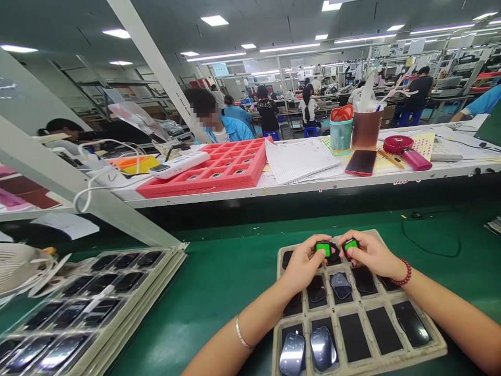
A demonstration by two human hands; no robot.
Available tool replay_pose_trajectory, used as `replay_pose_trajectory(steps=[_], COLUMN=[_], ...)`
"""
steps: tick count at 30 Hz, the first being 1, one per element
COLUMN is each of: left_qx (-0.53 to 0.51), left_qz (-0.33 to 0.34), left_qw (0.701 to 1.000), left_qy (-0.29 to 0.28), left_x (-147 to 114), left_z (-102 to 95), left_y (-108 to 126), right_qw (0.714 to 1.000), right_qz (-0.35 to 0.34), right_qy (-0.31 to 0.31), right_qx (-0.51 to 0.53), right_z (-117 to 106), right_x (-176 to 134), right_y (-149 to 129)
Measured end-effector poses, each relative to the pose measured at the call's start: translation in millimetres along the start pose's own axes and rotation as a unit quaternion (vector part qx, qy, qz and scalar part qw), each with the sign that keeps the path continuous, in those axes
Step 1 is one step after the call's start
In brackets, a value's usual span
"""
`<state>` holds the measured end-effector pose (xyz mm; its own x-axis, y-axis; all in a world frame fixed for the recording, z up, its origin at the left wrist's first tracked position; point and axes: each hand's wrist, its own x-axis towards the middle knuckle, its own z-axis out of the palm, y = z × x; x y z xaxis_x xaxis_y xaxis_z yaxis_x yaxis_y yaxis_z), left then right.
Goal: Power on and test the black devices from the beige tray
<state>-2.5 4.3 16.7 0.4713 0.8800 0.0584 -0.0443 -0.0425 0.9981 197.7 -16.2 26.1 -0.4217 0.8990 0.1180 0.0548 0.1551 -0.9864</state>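
Observation:
My left hand [304, 261] pinches a smartwatch [323, 249] with a lit green screen, the thumb resting on its face. A second smartwatch [350, 245], its screen green with some red, is gripped in my right hand [368, 253]. Both are held close together above the far side of a beige compartment tray [417, 360]. In that tray, dark watch bodies such as one [340, 285] in the middle and another [323, 347] at the near left lie in black-lined pockets. Several near pockets show only dark lining. The watches' undersides are hidden by my fingers.
At left, stacked trays [156, 292] hold several dark watches beside a white fan [19, 266]. A shelf ahead carries a red foam tray [235, 156], papers [301, 159], a phone [360, 162] and a cup [341, 133]. A cable [430, 250] lies at right; co-workers sit beyond.

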Motion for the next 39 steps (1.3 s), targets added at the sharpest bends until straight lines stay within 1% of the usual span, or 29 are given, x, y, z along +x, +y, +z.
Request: replay_pose_trajectory(steps=[9, 11, 14, 17, 21, 28, 30, 35, 39], left_qx=[0.002, -0.001, 0.001, 0.002, 0.008, 0.019, 0.024, 0.023, 0.033], left_qz=[-0.008, -0.014, -0.017, -0.016, -0.016, -0.006, -0.006, -0.018, -0.018], left_qw=[1.000, 1.000, 1.000, 1.000, 0.999, 0.999, 0.999, 0.999, 0.999], left_qy=[0.010, 0.012, 0.017, 0.025, 0.030, 0.029, 0.028, 0.030, 0.030], left_x=[-0.8, -0.2, 1.0, 1.6, 1.5, 2.0, 2.3, 1.4, 0.5], left_z=[2.2, 2.7, 2.7, 1.9, 1.0, 0.7, 0.4, 0.5, 0.3], left_y=[1.7, 1.6, 0.4, -1.0, -2.1, -2.2, -2.7, -2.7, -0.4], right_qw=[0.998, 0.999, 1.000, 1.000, 1.000, 0.998, 0.999, 0.999, 1.000], right_qz=[-0.039, -0.034, -0.008, 0.009, 0.004, -0.038, -0.032, 0.018, 0.006], right_qy=[0.005, 0.001, -0.006, -0.003, 0.002, 0.020, 0.018, 0.022, 0.021], right_qx=[-0.055, -0.038, 0.006, 0.012, 0.016, -0.039, -0.034, -0.019, 0.003], right_z=[-0.3, -0.1, -0.7, -1.9, -2.2, 0.6, 0.6, -0.7, 0.5], right_x=[-0.7, -1.0, -0.3, 1.1, 1.9, -0.4, -0.5, 0.7, 1.3], right_y=[1.1, 1.1, 5.2, 11.8, 15.8, 7.7, 6.9, 9.3, 8.0])
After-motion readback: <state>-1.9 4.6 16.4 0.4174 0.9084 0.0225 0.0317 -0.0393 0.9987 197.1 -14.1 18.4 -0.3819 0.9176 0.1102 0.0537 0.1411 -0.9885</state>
